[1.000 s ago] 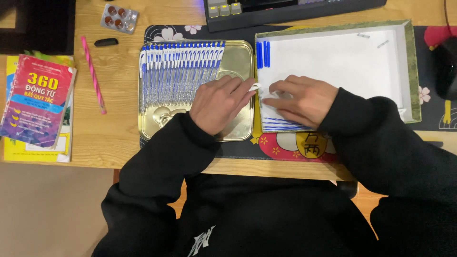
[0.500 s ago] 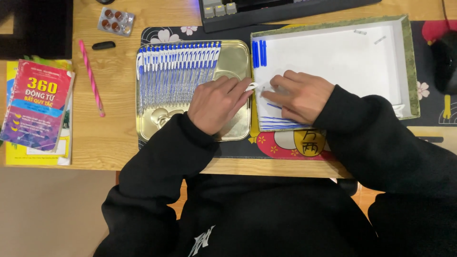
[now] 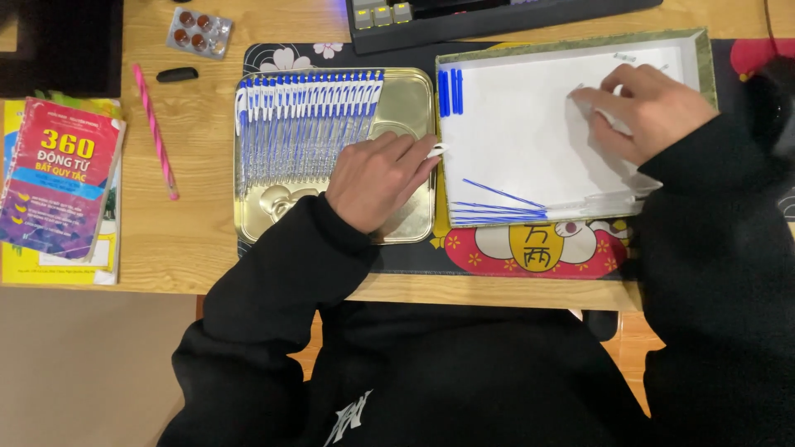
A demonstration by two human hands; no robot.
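The left hand (image 3: 379,178) pinches a white piece (image 3: 436,151) beside the pens (image 3: 306,124) (lined up); the right hand (image 3: 642,108) pinches something small in the box (image 3: 530,132).

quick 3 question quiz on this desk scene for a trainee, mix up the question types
1. True or false: the left hand rests over the gold tray.
2. Which tray is the right hand over? A white box tray B gold tray C neither
3. What lies in a row in the gold tray?

Key
1. True.
2. A.
3. Blue and white pens.
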